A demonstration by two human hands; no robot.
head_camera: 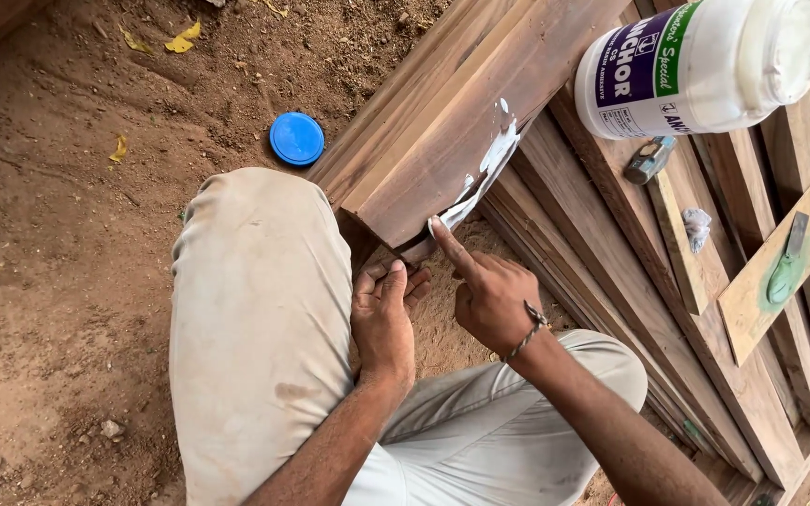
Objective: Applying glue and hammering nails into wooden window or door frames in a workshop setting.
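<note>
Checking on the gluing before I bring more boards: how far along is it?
White glue already lies along part of the plank edge. The right hand is spreading it by fingertip; the left hand steadies underneath. The near end looks bare. The glue jar sits open, blue lid off.

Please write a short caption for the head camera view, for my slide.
Right hand spreads white glue along a wooden plank edge; left hand steadies the plank's end.
</note>
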